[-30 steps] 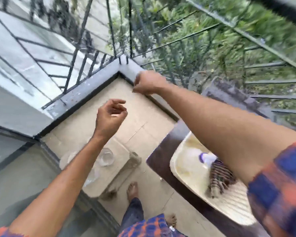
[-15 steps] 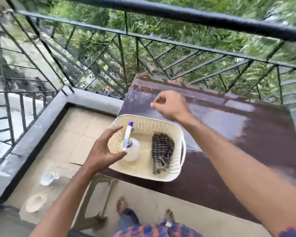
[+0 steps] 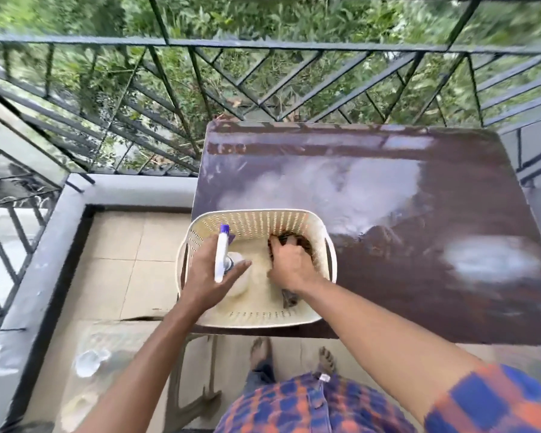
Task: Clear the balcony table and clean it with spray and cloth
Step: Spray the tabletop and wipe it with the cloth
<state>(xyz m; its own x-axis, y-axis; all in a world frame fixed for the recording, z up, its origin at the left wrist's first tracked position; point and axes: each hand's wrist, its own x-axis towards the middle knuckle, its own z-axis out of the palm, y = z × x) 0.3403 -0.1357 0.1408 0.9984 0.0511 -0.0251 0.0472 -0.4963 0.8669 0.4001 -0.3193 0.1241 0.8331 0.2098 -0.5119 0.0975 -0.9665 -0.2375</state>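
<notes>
1. Left hand (image 3: 211, 278) wraps around the spray bottle (image 3: 221, 254). Right hand (image 3: 291, 267) grabs the striped cloth (image 3: 289, 300). Both things sit inside the white basket (image 3: 256, 217), lower middle.
2. Spray bottle looks light but smooth, so hold its neck. Striped cloth is soft; bunch it.

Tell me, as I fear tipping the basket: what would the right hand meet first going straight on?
The right hand grips the striped cloth, so that comes first; beyond, probably the far wall of the basket.
</notes>
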